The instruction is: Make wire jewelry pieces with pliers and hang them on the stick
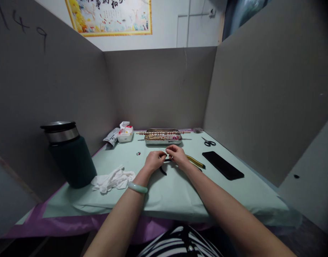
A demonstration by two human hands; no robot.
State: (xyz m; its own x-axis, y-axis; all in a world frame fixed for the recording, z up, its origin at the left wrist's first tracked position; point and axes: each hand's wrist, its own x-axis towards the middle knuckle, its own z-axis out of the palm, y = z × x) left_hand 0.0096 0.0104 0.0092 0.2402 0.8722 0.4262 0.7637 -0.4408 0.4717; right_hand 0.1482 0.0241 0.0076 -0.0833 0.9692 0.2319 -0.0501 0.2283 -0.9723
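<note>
My left hand [154, 159] and my right hand [177, 154] meet over the middle of the table, fingertips pinched close together. A thin strand shows near the fingertips, but what each hand grips is too small to make out. Under and beside my hands lie pliers with yellow handles [195, 161] on the right and a black curved handle [163, 171] on the left. Just behind my hands stands a metal tray [163, 142] of small beads, with beaded sticks [164, 133] laid across it. A small beaded ring [138, 154] lies left of my left hand.
On the left stand a dark green flask [73, 160], crumpled white tissue [113, 179], a tissue pack [125, 134] and a silvery packet [111, 138]. To the right lie scissors [209, 143] and a black phone [223, 165]. Grey partitions [161, 89] enclose the table.
</note>
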